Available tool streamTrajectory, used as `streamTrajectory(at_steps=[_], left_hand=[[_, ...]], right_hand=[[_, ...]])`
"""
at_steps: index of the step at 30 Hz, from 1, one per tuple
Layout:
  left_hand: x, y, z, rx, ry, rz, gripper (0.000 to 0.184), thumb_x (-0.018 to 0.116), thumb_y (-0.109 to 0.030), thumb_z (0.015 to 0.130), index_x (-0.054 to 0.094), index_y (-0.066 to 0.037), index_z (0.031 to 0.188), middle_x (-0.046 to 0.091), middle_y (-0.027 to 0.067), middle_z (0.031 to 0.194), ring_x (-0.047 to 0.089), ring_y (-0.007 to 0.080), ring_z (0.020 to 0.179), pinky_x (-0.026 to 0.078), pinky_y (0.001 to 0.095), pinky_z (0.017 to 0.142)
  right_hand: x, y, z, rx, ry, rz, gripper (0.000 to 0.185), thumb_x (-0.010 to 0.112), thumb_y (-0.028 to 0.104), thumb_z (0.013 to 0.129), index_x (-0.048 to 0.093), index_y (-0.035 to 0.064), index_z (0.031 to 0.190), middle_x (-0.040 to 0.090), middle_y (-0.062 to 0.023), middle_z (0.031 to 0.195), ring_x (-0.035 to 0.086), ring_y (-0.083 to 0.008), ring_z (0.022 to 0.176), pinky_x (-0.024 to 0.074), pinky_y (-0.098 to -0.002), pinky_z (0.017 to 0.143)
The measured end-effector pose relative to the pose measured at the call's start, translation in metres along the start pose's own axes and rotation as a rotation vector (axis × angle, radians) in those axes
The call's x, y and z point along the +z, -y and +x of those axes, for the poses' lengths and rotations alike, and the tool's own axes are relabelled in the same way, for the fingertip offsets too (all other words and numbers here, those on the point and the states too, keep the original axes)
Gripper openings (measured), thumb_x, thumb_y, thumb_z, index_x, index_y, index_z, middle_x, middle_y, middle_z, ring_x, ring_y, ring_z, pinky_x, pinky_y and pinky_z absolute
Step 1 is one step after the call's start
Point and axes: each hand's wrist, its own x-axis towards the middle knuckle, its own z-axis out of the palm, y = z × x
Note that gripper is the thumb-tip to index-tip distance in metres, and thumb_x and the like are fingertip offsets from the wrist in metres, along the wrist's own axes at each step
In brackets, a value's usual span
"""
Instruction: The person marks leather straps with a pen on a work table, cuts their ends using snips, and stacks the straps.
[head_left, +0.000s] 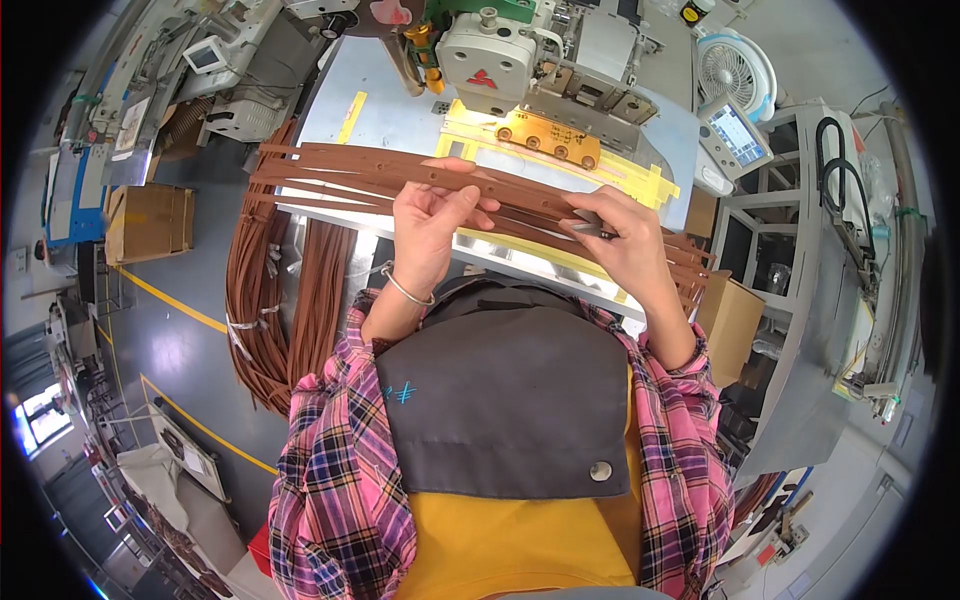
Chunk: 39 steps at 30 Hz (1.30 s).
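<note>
Several long brown leather-like straps (340, 160) stretch across in front of me, above the edge of the machine table. My left hand (440, 208) is closed on the upper strap near the middle, thumb and fingers pinching it; small marks or holes show along its length. Farther right, my right hand (628, 235) is closed round small metal snips (590, 226), their tips pointing left against the straps. Its fingertips also touch the upper strap. The snips are partly hidden by the fingers.
Behind the straps stands a sewing machine (487, 58) with a brass-coloured clamp plate (545, 140) under it. A strap bundle (258, 290) hangs at the left. A control screen (737, 138) and fan (730, 72) stand at the right; a cardboard box (732, 320) is lower right.
</note>
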Motion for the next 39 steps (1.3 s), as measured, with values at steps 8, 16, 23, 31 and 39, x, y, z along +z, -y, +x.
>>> streamTrajectory(at_steps=[8, 16, 23, 31, 39], left_hand=[[0.015, 0.0, -0.002, 0.009, -0.082, 0.082, 0.022, 0.058, 0.006, 0.083, 0.052, 0.001, 0.103, 0.063, 0.0117, 0.079, 0.065, 0.0173, 0.07, 0.056, 0.0265, 0.061], [0.017, -0.015, -0.004, 0.041, -0.09, 0.127, 0.018, 0.053, 0.002, 0.087, 0.053, 0.005, 0.105, 0.061, 0.013, 0.085, 0.066, 0.0189, 0.07, 0.054, 0.0255, 0.06], [0.014, -0.017, -0.004, 0.058, -0.069, 0.127, 0.017, 0.05, 0.0, 0.09, 0.054, 0.006, 0.105, 0.061, 0.0117, 0.089, 0.066, 0.02, 0.071, 0.055, 0.0265, 0.06], [0.003, -0.031, -0.001, 0.134, -0.105, 0.046, 0.033, 0.038, -0.017, 0.098, 0.052, 0.011, 0.091, 0.059, 0.0183, 0.107, 0.067, 0.0291, 0.072, 0.057, 0.0306, 0.057], [0.013, -0.028, -0.001, 0.081, -0.15, 0.098, 0.016, 0.054, -0.003, 0.089, 0.054, 0.006, 0.102, 0.063, 0.017, 0.091, 0.067, 0.0231, 0.072, 0.056, 0.0278, 0.058]], right_hand=[[-0.004, 0.004, 0.0, 0.01, 0.015, -0.01, 0.029, 0.073, -0.003, 0.07, 0.066, 0.0025, 0.098, 0.059, -0.0066, 0.073, 0.061, -0.0137, 0.067, 0.0471, -0.0234, 0.055], [-0.011, 0.005, -0.002, 0.039, 0.006, 0.01, 0.033, 0.069, -0.008, 0.066, 0.065, 0.0008, 0.097, 0.061, -0.0103, 0.078, 0.061, -0.0197, 0.066, 0.0483, -0.0275, 0.058], [-0.016, 0.007, -0.001, 0.054, 0.027, -0.019, 0.033, 0.069, -0.009, 0.067, 0.065, 0.0, 0.098, 0.061, -0.0096, 0.078, 0.064, -0.018, 0.069, 0.0494, -0.0269, 0.06], [-0.024, 0.006, -0.001, 0.021, 0.017, 0.028, 0.036, 0.067, -0.013, 0.066, 0.064, -0.0014, 0.1, 0.061, -0.0095, 0.078, 0.066, -0.0172, 0.072, 0.0523, -0.0251, 0.061], [-0.026, 0.003, -0.003, 0.035, 0.011, 0.057, 0.035, 0.065, -0.014, 0.068, 0.064, -0.0015, 0.101, 0.061, -0.0098, 0.079, 0.067, -0.0173, 0.074, 0.0528, -0.0246, 0.063]])
